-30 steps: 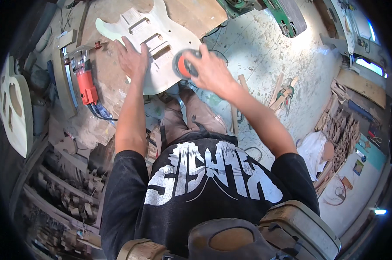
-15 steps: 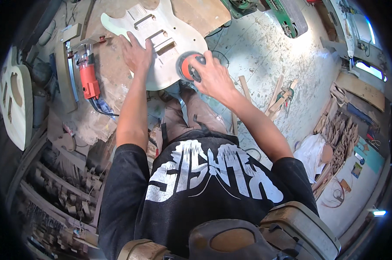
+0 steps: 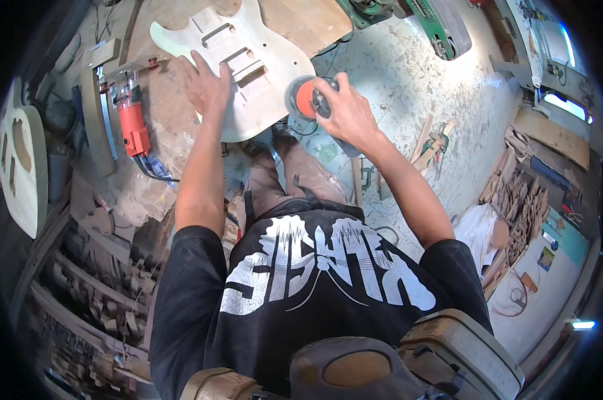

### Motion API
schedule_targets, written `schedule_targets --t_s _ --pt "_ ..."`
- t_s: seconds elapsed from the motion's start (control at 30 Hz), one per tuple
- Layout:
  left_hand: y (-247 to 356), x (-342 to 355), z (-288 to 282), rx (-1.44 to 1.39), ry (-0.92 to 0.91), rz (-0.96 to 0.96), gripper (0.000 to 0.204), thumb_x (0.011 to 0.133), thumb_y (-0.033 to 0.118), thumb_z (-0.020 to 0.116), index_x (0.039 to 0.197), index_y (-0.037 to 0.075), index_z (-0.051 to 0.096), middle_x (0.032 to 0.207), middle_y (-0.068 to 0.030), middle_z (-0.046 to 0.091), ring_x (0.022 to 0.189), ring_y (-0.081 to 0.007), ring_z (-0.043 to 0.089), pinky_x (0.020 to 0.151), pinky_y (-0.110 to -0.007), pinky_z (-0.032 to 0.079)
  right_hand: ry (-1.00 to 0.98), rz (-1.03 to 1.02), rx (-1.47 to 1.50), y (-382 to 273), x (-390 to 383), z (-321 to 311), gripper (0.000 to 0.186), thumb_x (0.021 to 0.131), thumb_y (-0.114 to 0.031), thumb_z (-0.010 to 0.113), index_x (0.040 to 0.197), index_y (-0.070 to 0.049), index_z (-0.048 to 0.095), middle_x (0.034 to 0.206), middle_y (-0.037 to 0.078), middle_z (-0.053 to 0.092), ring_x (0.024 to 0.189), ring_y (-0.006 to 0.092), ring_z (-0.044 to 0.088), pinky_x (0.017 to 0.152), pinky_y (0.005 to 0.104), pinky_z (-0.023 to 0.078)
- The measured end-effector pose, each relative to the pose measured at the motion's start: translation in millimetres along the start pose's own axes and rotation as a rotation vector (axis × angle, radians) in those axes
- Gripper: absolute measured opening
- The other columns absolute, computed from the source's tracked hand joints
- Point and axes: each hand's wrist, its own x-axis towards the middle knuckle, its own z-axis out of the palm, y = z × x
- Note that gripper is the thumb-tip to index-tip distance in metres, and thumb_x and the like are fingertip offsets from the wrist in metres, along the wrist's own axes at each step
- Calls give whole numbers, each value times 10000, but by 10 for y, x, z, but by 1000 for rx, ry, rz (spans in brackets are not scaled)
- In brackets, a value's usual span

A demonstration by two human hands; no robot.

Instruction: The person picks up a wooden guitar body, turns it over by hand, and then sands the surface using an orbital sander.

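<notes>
A: How far along does the work look?
B: The guitar body point(image 3: 269, 99) is cut to outline and its slots are opened, so the shaping seems mostly done. The wood is bare and no parts are fitted. The sander point(image 3: 305, 100) overlaps its edge on the right, so smoothing appears to be the step in hand. How much of the surface is finished, the view doesn't show.
A: Where is the body?
B: At the top, flat on the bench point(image 3: 165, 100), its lower end reaching past the bench edge above the person's legs.
A: And the fingers?
B: The left hand point(image 3: 207, 87) lies on the body's left side, fingers spread and gripping nothing. The right hand point(image 3: 349, 112) has its fingers wrapped around the sander. The sander's pad looks blurred, so it may be running, but the pressure can't be told.
A: Now the count?
B: Two hands, one sander and one body under them, with three long slots across its middle. A second guitar body point(image 3: 31, 193) stands at the far left, making two. One red power tool point(image 3: 134, 130) lies on the bench, left of the left hand. One green clamp point(image 3: 437, 143) shows clearly on the right, beside wood strips point(image 3: 422, 141). The scraps point(image 3: 118, 300) at lower left are too many to count.
</notes>
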Motion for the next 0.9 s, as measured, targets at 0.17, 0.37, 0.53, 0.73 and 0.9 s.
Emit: schedule_targets --t_s 0.17,0.37,0.53,0.73,0.9 --pt "32 -5 -2 26 -3 -10 895 929 493 587 1650 48 299 1712 -270 216 1526 -436 338 1260 -451 297 13 79 -20 292 -133 20 621 806 -228 788 1381 -206 554 1189 210 516 957 476 680 830 547 583" --pt "27 -11 -28 41 -13 -9 901 928 493 588 1652 46 292 1717 -262 208 1527 -439 337 1260 -453 297 46 -5 13 105 331 -139 624 783 -149 756 1367 -218 545 1208 242 519 1013 493 687 825 552 600" --pt "28 -13 -65 12 -53 -25 905 927 496 590 1652 44 291 1715 -268 210 1533 -443 325 1264 -453 286 -3 -121 -9 -12 450 -73 652 771 -160 770 1379 -212 539 1221 269 513 993 499 685 822 557 605" --pt "4 17 -11 -11 5 -12 892 932 502 591 1649 54 308 1711 -264 229 1559 -436 277 1279 -469 244 44 47 -32 549 500 -216 664 789 -201 777 1408 -218 536 1235 256 513 1001 508 687 853 557 603" --pt "81 -54 -39 175 78 268 803 977 484 564 1651 112 333 1723 -221 239 1586 -398 243 1284 -564 182 186 309 -38 999 250 -283 670 807 -283 776 1428 -276 523 1252 206 528 1049 483 679 898 552 575"
